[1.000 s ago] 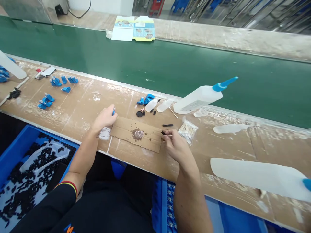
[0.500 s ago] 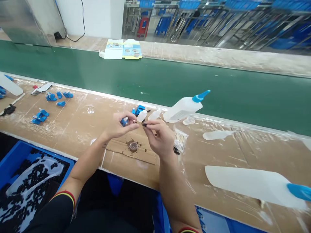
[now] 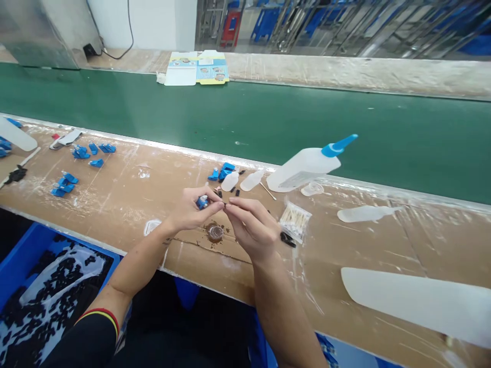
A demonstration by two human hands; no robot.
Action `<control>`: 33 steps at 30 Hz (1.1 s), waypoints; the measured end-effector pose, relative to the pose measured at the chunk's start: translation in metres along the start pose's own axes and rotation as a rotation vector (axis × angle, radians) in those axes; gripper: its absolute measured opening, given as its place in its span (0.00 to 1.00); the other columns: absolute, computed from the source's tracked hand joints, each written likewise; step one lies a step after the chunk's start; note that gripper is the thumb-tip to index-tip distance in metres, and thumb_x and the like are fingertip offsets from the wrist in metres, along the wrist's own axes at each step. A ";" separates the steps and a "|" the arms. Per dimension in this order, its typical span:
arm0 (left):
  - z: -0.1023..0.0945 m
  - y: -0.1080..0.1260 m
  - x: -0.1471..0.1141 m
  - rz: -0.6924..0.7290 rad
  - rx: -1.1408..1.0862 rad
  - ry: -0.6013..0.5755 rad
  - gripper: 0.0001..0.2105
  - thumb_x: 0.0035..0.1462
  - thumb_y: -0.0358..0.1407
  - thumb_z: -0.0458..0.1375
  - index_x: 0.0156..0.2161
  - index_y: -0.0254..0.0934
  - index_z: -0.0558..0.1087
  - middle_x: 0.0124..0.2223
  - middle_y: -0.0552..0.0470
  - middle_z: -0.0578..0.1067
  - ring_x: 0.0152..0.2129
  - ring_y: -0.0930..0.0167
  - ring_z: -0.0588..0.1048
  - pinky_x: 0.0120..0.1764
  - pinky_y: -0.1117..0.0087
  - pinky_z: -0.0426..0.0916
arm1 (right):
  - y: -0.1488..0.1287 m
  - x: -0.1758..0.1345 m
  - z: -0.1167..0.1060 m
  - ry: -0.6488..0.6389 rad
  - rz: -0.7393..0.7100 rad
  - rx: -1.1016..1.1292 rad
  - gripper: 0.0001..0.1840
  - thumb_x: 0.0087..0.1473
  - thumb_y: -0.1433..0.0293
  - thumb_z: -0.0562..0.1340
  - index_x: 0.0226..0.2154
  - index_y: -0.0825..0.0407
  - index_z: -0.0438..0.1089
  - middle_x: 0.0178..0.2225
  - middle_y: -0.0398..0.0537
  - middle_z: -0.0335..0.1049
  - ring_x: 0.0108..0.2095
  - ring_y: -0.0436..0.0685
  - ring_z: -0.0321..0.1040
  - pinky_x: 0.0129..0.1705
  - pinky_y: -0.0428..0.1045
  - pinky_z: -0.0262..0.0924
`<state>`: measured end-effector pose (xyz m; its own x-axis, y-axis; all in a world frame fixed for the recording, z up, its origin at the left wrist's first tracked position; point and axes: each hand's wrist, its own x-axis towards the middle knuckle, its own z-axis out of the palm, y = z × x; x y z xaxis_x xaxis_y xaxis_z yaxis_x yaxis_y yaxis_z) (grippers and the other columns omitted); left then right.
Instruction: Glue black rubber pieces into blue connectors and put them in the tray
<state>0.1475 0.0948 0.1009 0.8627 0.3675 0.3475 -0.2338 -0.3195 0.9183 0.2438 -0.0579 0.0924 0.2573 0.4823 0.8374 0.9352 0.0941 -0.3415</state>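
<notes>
Head view. Left hand (image 3: 195, 207): holding a blue piece (image 3: 202, 202), which sits inside the curl of the grip, between thumb and forefinger and toward the palm; its top shows pale, its underside is covered by the hand. Left thumb and forefinger reach on past the piece, narrowing toward the right hand (image 3: 253, 225).

Right hand: grip narrow, thumb and fingers pinched on a small dark piece (image 3: 224, 205). Only a speck of it shows, right at the fingertips, to the right of the blue piece and apart from it. Fingertips of the two hands meet or nearly meet here; cannot tell whether the left fingers also bear on the dark piece.

Below the hands: cardboard strip (image 3: 194, 236) on the table (image 3: 126, 204), carrying a clear round dish (image 3: 216, 234) ringed by brown spots. Dish lies just nearer the body than the meeting fingertips.

Beyond the hands: two small white bottles (image 3: 230, 181) lying on their sides, loose blue parts (image 3: 226, 172) next to them. Right of the right hand: bag of cotton swabs (image 3: 295, 221), black pieces (image 3: 287, 239) at its lower edge.
</notes>
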 end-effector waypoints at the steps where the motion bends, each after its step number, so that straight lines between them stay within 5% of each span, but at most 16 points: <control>1: 0.001 0.000 -0.001 -0.044 -0.010 -0.005 0.09 0.58 0.38 0.63 0.33 0.32 0.76 0.26 0.52 0.75 0.21 0.78 0.68 0.26 0.76 0.62 | 0.000 0.000 0.000 -0.018 -0.023 -0.027 0.19 0.53 0.85 0.67 0.44 0.50 0.74 0.41 0.53 0.77 0.40 0.58 0.76 0.41 0.51 0.73; 6: -0.003 -0.008 0.002 -0.204 -0.111 -0.070 0.10 0.54 0.39 0.64 0.35 0.33 0.72 0.31 0.54 0.71 0.26 0.78 0.68 0.31 0.74 0.63 | 0.003 0.005 -0.002 -0.081 -0.056 -0.053 0.16 0.53 0.83 0.67 0.42 0.50 0.75 0.38 0.50 0.78 0.36 0.56 0.77 0.38 0.49 0.73; 10: -0.014 -0.016 0.008 -0.377 -0.521 -0.090 0.20 0.44 0.33 0.62 0.42 0.39 0.59 0.37 0.57 0.66 0.23 0.79 0.68 0.25 0.76 0.58 | 0.004 -0.003 -0.023 -0.127 0.170 0.000 0.07 0.56 0.77 0.68 0.36 0.49 0.76 0.35 0.46 0.79 0.34 0.55 0.77 0.35 0.48 0.73; 13: -0.021 -0.022 0.013 -0.436 -0.739 -0.079 0.22 0.38 0.28 0.56 0.41 0.40 0.55 0.35 0.57 0.65 0.25 0.77 0.71 0.24 0.76 0.58 | -0.001 -0.024 -0.040 -0.284 0.284 0.016 0.05 0.60 0.73 0.65 0.35 0.49 0.77 0.35 0.46 0.79 0.34 0.55 0.77 0.35 0.49 0.73; 21: -0.024 -0.030 0.016 -0.327 -0.554 -0.086 0.23 0.58 0.33 0.62 0.56 0.37 0.60 0.36 0.51 0.73 0.31 0.74 0.75 0.33 0.73 0.68 | -0.002 -0.060 -0.032 -0.505 0.263 -0.014 0.06 0.62 0.71 0.63 0.38 0.49 0.78 0.37 0.49 0.79 0.36 0.57 0.76 0.39 0.51 0.72; 33: -0.027 -0.035 0.020 -0.426 -0.456 0.009 0.13 0.66 0.43 0.56 0.46 0.33 0.70 0.29 0.53 0.74 0.21 0.79 0.72 0.23 0.78 0.64 | -0.002 -0.052 -0.031 -0.555 0.140 -0.017 0.06 0.62 0.73 0.63 0.38 0.52 0.78 0.36 0.50 0.79 0.35 0.56 0.76 0.37 0.50 0.72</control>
<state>0.1610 0.1365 0.0810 0.9189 0.3887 -0.0677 -0.0394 0.2612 0.9645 0.2365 -0.1097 0.0628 0.2172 0.8747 0.4333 0.9064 -0.0160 -0.4222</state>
